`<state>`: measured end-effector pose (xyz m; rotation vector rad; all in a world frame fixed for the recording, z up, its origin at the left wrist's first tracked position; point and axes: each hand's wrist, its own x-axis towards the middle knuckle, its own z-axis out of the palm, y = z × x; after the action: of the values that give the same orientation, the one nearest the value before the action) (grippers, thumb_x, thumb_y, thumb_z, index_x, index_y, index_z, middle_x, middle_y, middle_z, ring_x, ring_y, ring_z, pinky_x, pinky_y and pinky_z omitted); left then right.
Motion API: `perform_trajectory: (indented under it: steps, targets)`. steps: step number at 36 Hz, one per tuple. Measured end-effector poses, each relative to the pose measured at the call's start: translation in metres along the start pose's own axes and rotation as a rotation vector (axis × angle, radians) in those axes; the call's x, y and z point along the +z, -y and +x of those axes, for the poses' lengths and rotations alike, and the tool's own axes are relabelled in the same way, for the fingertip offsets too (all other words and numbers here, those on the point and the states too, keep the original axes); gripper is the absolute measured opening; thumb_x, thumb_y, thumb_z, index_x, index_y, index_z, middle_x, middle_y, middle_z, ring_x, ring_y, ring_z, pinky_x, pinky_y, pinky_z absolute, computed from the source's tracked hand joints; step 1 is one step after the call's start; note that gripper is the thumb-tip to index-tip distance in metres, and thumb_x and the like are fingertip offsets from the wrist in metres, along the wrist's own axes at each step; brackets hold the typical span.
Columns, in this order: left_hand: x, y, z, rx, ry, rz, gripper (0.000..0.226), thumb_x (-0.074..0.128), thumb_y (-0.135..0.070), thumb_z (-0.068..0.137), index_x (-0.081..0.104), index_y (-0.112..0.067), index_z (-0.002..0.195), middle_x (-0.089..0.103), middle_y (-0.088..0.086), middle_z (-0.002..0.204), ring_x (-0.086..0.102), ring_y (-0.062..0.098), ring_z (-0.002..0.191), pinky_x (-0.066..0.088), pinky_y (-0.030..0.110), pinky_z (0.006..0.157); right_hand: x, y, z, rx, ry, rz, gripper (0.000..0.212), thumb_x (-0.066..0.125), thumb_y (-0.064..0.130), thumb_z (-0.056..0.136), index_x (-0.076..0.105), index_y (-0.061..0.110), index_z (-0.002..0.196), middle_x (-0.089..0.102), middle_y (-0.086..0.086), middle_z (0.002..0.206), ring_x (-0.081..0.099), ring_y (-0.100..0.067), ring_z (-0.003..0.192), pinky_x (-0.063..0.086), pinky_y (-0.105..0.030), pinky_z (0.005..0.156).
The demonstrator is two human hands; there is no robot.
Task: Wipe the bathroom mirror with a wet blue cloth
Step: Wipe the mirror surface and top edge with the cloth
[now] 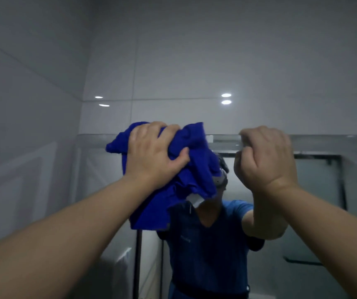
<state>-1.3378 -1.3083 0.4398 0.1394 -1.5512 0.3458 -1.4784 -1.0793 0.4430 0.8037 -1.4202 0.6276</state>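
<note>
left hand [151, 154]: raised, gripping the crumpled deep-blue fabric cloth [197, 169]; fingers curling over its top, thumb digging into the folds.
cloth position: sitting at frame centre, straddling the top edge of the frameless rectangular glass wall mirror [315, 190]; the bulk is hanging toward 6 o'clock below the hand. Cannot tell if it is touching the glass.
cloth detail: small white label [195, 200] is showing at its lower edge.
right hand [264, 156]: raised at 3 o'clock of the cloth, apart from it; fingers curling into a fist, nothing visible in it. Knuckles are sitting level with the mirror's top edge.
mirror surface: reflecting a person in a blue short-sleeved shirt [207, 244], head covered by the cloth, and a black-framed frosted glass door [341, 180] at 3 o'clock.
room: glossy pale grey wall tiles [195, 61] are filling 12 o'clock above the mirror and running along the side wall at 9 o'clock.
lighting: dim; round ceiling-light glints [226, 95] are showing on the tiles.
</note>
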Motion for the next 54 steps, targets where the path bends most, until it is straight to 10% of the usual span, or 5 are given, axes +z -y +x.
perform_trajectory:
  steps: [12, 26, 34, 43, 54]
  targets:
    - [-0.017, 0.110, -0.009, -0.286, 0.035, 0.134, 0.046, 0.043, -0.051, 0.095, 0.063, -0.016, 0.117, 0.064, 0.010, 0.103, 0.059, 0.036, 0.097, 0.042, 0.053, 0.098, -0.002, 0.006, 0.001, 0.045, 0.050, -0.052, 0.027, 0.048, 0.024, 0.084, 0.060, 0.019, 0.107, 0.053, 0.002, 0.093, 0.047, -0.023, 0.089, 0.041, -0.045, 0.094]
    - [0.016, -0.104, 0.040, -0.132, 0.153, -0.003, 0.050, 0.041, -0.063, 0.091, 0.055, -0.024, 0.119, 0.063, 0.001, 0.099, 0.059, 0.028, 0.090, 0.044, 0.047, 0.091, -0.003, 0.001, 0.002, 0.034, 0.040, 0.053, 0.019, 0.047, 0.024, 0.090, 0.058, 0.023, 0.107, 0.059, 0.003, 0.093, 0.057, -0.025, 0.089, 0.043, -0.045, 0.092]
    - [0.008, -0.024, 0.022, -0.019, 0.016, -0.102, 0.035, 0.056, -0.054, 0.092, 0.063, -0.025, 0.110, 0.050, 0.001, 0.119, 0.048, 0.023, 0.105, 0.043, 0.042, 0.093, -0.006, 0.004, -0.002, 0.079, 0.027, 0.110, 0.038, 0.047, 0.024, 0.087, 0.060, 0.013, 0.120, 0.063, -0.002, 0.099, 0.054, -0.023, 0.094, 0.044, -0.047, 0.096]
    - [-0.026, 0.138, 0.018, -0.205, 0.097, 0.110, 0.039, 0.044, -0.054, 0.098, 0.060, -0.019, 0.091, 0.057, 0.002, 0.085, 0.056, 0.029, 0.080, 0.047, 0.044, 0.076, -0.008, 0.011, -0.001, 0.059, 0.010, 0.086, 0.029, 0.046, 0.025, 0.083, 0.060, 0.014, 0.106, 0.055, 0.000, 0.085, 0.046, -0.019, 0.083, 0.031, -0.035, 0.089]
    - [-0.033, 0.135, 0.019, -0.238, 0.130, 0.107, 0.044, 0.038, -0.055, 0.097, 0.051, -0.018, 0.077, 0.056, 0.004, 0.076, 0.054, 0.031, 0.071, 0.046, 0.045, 0.068, -0.004, 0.008, 0.000, 0.055, 0.007, 0.055, 0.010, 0.051, 0.023, 0.085, 0.053, 0.021, 0.095, 0.050, 0.005, 0.083, 0.042, -0.018, 0.080, 0.037, -0.041, 0.087]
